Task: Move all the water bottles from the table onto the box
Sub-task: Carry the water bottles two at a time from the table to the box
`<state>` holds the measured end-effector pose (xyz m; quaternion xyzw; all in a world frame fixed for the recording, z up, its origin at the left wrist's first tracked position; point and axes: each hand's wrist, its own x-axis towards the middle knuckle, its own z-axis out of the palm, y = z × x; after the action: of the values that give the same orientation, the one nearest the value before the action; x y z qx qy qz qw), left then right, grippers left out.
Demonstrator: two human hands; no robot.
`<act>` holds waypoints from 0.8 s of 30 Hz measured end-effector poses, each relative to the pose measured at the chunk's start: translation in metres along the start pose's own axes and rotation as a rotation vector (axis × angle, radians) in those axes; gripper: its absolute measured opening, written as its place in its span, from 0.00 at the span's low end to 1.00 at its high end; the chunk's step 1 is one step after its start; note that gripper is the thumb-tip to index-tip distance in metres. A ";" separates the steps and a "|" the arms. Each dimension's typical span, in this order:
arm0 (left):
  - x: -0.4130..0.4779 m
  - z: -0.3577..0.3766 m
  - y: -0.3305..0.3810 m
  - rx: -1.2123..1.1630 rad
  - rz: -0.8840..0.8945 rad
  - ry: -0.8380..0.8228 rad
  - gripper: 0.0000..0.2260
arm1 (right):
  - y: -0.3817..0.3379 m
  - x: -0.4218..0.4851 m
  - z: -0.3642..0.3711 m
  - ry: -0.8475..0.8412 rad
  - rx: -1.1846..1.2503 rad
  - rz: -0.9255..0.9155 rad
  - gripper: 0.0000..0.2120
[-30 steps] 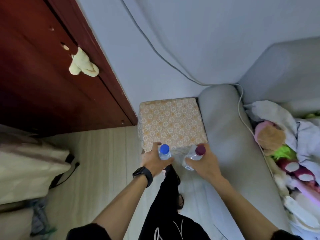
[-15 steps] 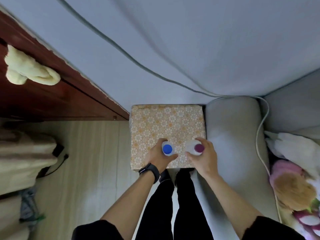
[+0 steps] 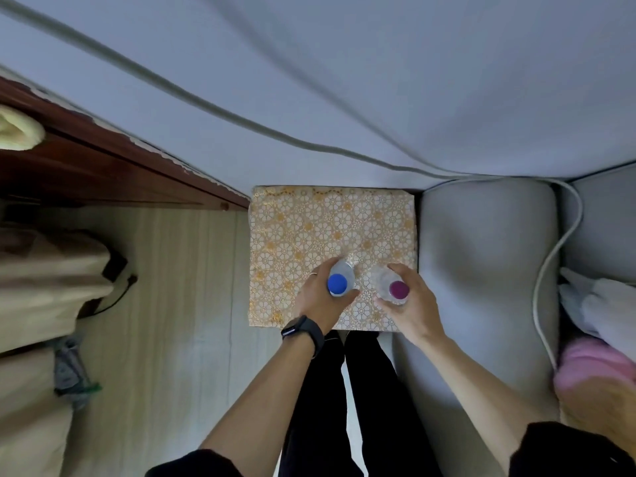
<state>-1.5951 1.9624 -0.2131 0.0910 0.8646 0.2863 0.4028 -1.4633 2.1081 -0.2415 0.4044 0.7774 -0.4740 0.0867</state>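
left hand (image 3: 318,302) wraps round the shoulder of the blue-capped bottle (image 3: 337,284), fingers and thumb curled on it, and my right hand (image 3: 413,304) grips the purple-capped bottle (image 3: 397,290) the same way, just beside it. both bottles stand upright over the near half of the patterned box (image 3: 309,228), which sits between the wooden floor (image 3: 172,287) and the grey sofa arm (image 3: 481,253). from straight above i cannot tell whether their bases touch the box top. i judge this to be the placing step for this pair. next i would lower each one until it bears its own weight, then loosen the fingers and lift straight up so neither cap gets knocked, since the two stand close together. no table or further bottles show, so i cannot say how many remain.
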 end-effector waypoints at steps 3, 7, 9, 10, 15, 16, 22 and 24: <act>-0.006 0.003 -0.006 -0.058 -0.023 0.025 0.37 | 0.000 -0.005 -0.003 -0.053 -0.029 0.034 0.45; -0.004 0.005 -0.009 -0.096 -0.085 0.008 0.42 | 0.006 -0.013 0.004 -0.036 0.004 0.182 0.47; -0.002 0.008 -0.008 -0.106 -0.099 -0.010 0.38 | 0.009 -0.014 0.008 -0.011 0.025 0.211 0.43; -0.001 0.009 -0.007 -0.108 -0.098 -0.001 0.35 | 0.011 -0.014 0.009 0.007 0.045 0.213 0.40; 0.015 0.013 0.008 -0.097 -0.053 0.044 0.27 | -0.005 0.001 0.001 0.101 0.176 0.201 0.26; 0.020 0.014 0.014 -0.101 -0.044 0.055 0.28 | -0.008 0.008 -0.004 0.118 0.199 0.200 0.25; 0.069 0.025 0.064 -0.134 0.036 0.075 0.30 | -0.026 0.073 -0.035 0.206 0.255 0.167 0.25; 0.090 0.026 0.085 -0.149 0.060 0.074 0.28 | -0.034 0.098 -0.045 0.219 0.233 0.139 0.25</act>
<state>-1.6409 2.0783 -0.2362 0.0761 0.8519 0.3652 0.3675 -1.5405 2.1907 -0.2454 0.5136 0.6922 -0.5068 -0.0135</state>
